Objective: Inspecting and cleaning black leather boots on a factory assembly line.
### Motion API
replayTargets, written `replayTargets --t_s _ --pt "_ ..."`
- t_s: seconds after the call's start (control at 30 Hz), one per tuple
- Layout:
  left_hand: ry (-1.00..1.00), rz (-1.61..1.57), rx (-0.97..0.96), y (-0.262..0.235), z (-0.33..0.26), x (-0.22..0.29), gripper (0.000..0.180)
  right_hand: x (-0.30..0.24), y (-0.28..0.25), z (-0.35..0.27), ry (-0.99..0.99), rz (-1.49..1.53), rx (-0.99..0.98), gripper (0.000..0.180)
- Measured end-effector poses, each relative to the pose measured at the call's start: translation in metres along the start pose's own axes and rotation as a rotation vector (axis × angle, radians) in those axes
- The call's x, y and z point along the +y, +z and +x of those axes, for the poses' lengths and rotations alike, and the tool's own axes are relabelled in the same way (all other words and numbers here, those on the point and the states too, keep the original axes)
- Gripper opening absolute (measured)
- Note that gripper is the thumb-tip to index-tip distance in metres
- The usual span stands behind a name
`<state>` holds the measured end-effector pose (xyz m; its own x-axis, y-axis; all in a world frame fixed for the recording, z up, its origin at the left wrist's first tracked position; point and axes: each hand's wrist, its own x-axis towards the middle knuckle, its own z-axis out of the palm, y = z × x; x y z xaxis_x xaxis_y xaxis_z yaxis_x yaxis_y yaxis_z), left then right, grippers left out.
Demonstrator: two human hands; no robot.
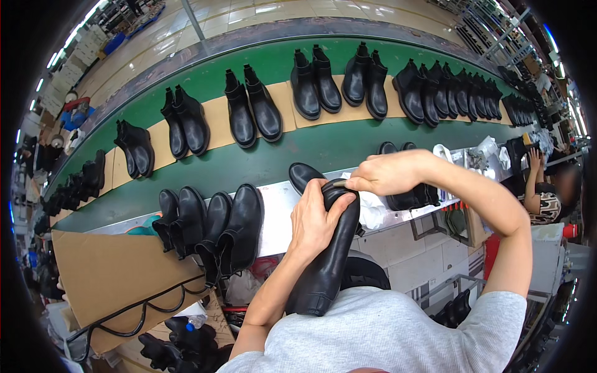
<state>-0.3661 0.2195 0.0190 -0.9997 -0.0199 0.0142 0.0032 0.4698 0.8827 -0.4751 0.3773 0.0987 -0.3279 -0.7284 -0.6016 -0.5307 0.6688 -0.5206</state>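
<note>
A black leather ankle boot [334, 245] leans against my chest with its toe up and its shaft down. My left hand [310, 219] is closed round its upper end, thumb and fingers pressing on either side near the toe. In my right hand [387, 173], fingers curled, is a slim, pale-tipped tool [339, 184] that meets the edge of the boot's toe. Most of that tool is hidden in the fist, so its kind cannot be made out. Just behind my left hand, another black boot [303, 176] lies on the metal ledge.
A green conveyor belt [273, 160] crosses ahead, bearing pairs of black boots [254, 112] on cardboard strips. More boots [239, 227] stand on the metal ledge [273, 211] at left. A cardboard sheet [118, 273] with black wire is lower left. Another person [547, 199] sits at far right.
</note>
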Motion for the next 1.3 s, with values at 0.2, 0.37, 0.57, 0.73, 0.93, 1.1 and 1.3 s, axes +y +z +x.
replayTargets --t_s 0.2,0.37,0.57,0.73,0.93,1.1,1.3 --pt "-0.060 -0.167 0.161 -0.041 0.004 -0.022 0.055 0.078 0.080 0.018 0.378 0.576 0.320 0.039" --pt "-0.114 0.067 0.143 -0.051 0.005 -0.011 0.081 0.187 0.167 0.060 0.645 0.242 0.648 0.042" --pt "-0.137 -0.024 0.045 -0.064 0.010 -0.034 0.084 0.140 0.160 0.067 0.402 0.119 0.928 0.056" --pt "-0.215 -0.098 0.040 -0.065 0.018 -0.056 0.086 0.092 0.138 0.072 0.150 0.401 0.600 0.064" --pt "-0.312 -0.238 -0.298 -0.071 0.008 -0.093 0.113 0.102 0.171 0.109 0.323 0.350 0.493 0.063" --pt "-0.534 -1.156 -0.165 -0.093 -0.002 -0.102 0.077 0.138 0.163 0.083 0.013 1.280 0.592 0.044" --pt "-0.114 -1.859 -0.374 -0.076 0.011 -0.115 0.094 0.109 0.191 0.067 -0.378 1.875 0.535 0.039"
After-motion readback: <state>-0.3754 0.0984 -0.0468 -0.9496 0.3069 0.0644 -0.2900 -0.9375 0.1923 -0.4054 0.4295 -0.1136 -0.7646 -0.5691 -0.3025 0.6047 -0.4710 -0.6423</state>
